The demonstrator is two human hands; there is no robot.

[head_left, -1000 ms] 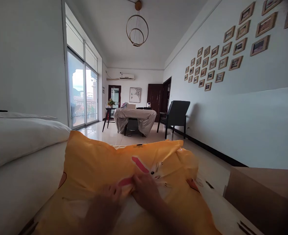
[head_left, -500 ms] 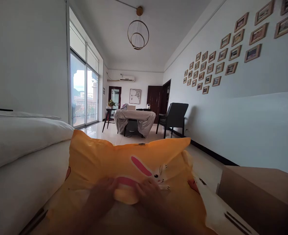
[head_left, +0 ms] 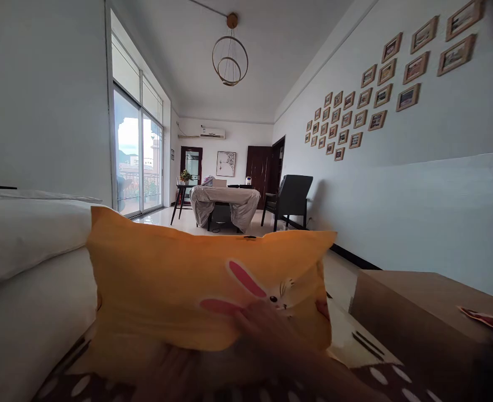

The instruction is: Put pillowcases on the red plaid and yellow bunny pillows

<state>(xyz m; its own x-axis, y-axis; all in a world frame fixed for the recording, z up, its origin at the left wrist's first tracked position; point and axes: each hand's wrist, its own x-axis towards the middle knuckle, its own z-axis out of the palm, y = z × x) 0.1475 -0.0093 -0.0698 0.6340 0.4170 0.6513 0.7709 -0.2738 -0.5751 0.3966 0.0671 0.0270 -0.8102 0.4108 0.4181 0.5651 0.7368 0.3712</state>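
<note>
So there's an orange pillow with a white bunny print, pink ears and all, propped up right in front of the camera and filling most of the lower middle of the view. It sits on a bed, on bedding that's white with dark markings and, nearer the camera, brown with white dots.

The right hand is pressed against the pillow's lower edge just below the bunny's face, fingers curled onto the fabric, so it's gripping the pillow. The left hand is low down under the pillow's bottom edge, blurry and mostly in shadow; honestly can't tell whether it's closed on anything or just resting there.

Left of the pillow there's a plump white duvet stacked up. Right of the pillow, a cardboard box sits close by. Beyond the pillow, across a shiny tiled floor, there's a covered table with a dark armchair beside it, sliding glass doors off to the left, and a cluster of small framed photos on the wall.
</note>
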